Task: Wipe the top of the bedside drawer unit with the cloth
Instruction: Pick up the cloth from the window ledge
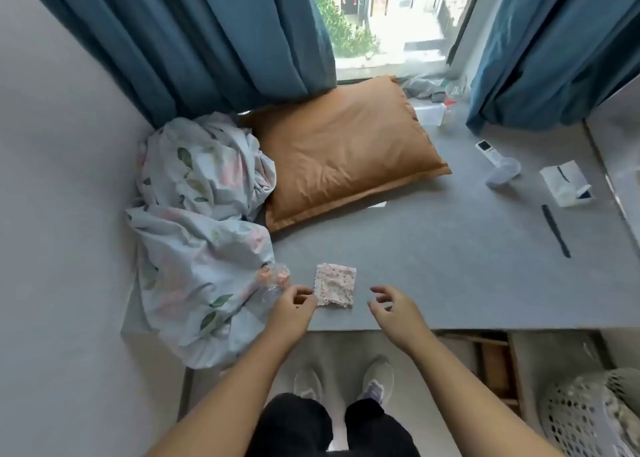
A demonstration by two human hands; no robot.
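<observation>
The folded floral cloth [335,285] lies flat near the front edge of the grey surface [450,266], within easy reach. The left hand [294,306] touches its left edge, fingers curled but not clamped; the right hand [391,307] hovers just right, fingers spread and empty, likely poised to pick it up.

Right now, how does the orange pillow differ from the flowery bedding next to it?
The orange pillow is one plain colour; the flowery bedding is pale with a leaf and flower print. The pillow lies flat and smooth, the bedding is bunched in a heap. The pillow sits wholly on the grey surface, while the bedding spills over its front edge. They touch side by side.
</observation>
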